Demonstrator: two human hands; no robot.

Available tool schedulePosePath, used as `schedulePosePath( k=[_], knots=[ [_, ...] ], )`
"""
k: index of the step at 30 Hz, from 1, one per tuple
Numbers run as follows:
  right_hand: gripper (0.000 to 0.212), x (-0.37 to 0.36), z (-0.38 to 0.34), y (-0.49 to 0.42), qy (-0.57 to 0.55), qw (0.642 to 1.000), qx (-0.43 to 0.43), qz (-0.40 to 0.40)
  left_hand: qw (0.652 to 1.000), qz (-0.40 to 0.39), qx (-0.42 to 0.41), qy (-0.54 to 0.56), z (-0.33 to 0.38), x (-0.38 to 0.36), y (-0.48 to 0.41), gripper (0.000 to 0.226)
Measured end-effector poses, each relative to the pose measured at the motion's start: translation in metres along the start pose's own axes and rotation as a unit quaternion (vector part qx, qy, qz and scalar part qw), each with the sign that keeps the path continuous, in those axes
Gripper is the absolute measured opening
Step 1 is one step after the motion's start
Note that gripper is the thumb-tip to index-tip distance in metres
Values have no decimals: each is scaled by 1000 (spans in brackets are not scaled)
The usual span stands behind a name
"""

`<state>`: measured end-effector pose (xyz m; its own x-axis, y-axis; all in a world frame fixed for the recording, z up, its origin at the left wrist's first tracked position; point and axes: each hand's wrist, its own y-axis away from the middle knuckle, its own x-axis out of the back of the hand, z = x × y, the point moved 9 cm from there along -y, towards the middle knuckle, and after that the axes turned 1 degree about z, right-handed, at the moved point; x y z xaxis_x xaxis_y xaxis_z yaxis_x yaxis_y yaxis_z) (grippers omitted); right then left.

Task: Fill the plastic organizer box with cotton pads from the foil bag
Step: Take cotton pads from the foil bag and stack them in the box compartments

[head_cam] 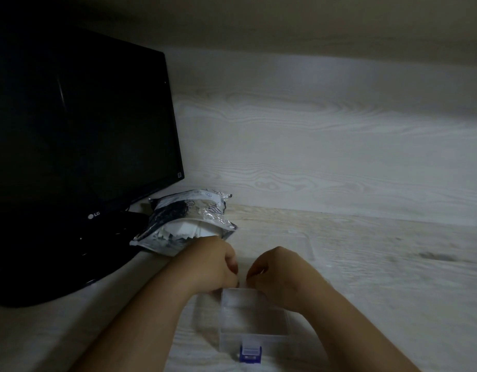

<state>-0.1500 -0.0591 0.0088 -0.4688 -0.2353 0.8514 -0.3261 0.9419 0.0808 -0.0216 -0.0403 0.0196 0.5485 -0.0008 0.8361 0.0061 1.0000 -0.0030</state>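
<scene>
monitor (84, 130): dark, at 9–10 o'clock from the hands. Not part of the job.
foil bag (183, 210): lies on the table (379, 277) against the monitor foot, at 11 o'clock from the left hand and just beside it. Mouth faces the person and gapes open.
cotton pads (189, 228): white stack showing in the bag mouth. All the pads I can see are in the bag.
left hand (213, 264): over the box's far-left corner. Its fingers (232, 261) are curled in toward the other hand. Can't tell if they pinch anything; too dim.
plastic organizer box (272, 342): clear, at 6 o'clock below both hands, top open. Blue latch (250, 354) on the near wall. Looks empty inside, though clear walls and low light make that unsure.
right hand (280, 272): over the far-right corner, fingers curled and facing the left hand across a small gap. Same doubt about a grip.
step: my read is early, with the hands working at the box's far rim and filling not begun.
next move: left hand goes to 11 o'clock into the bag mouth, pinches a short stack flat and brings it back to 6 o'clock into the box. Right hand should steady the box, which looks light and likely to slide.
</scene>
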Motion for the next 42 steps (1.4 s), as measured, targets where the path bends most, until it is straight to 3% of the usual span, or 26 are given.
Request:
schedulePosePath(
  k=[4, 8, 11, 13, 18, 25, 33, 38, 40, 42],
  knots=[
    [19, 12, 1, 4, 18, 999, 14, 30, 999, 17, -13, 48, -4, 10, -4, 10],
    [18, 27, 4, 8, -16, 996, 27, 84, 983, 91, 42, 151, -24, 32, -9, 22],
    [18, 32, 1, 10, -32, 993, 37, 107, 971, 197, 84, 105, -42, 50, -9, 29],
    [18, 34, -2, 12, -37, 991, 45, 117, 971, 219, 90, 27, -42, 52, -8, 27],
    [20, 39, -7, 16, -47, 989, 58, 129, 974, 201, 80, -69, -43, 42, -10, 33],
    [20, 37, -9, 17, -45, 990, 59, 121, 981, 89, -4, -173, -29, 16, -12, 54],
    [20, 35, -9, 17, -53, 991, 53, 114, 965, 114, -27, -235, -28, 19, -10, 24],
    [20, 34, -7, 16, -47, 991, 47, 115, 966, 84, -38, -243, -26, 14, -10, 53],
    [19, 34, -7, 16, -51, 991, 47, 114, 964, 89, -40, -246, -25, 16, -10, 51],
    [19, 34, -7, 16, -53, 991, 47, 114, 962, 99, -43, -252, -25, 18, -10, 34]
  ],
)
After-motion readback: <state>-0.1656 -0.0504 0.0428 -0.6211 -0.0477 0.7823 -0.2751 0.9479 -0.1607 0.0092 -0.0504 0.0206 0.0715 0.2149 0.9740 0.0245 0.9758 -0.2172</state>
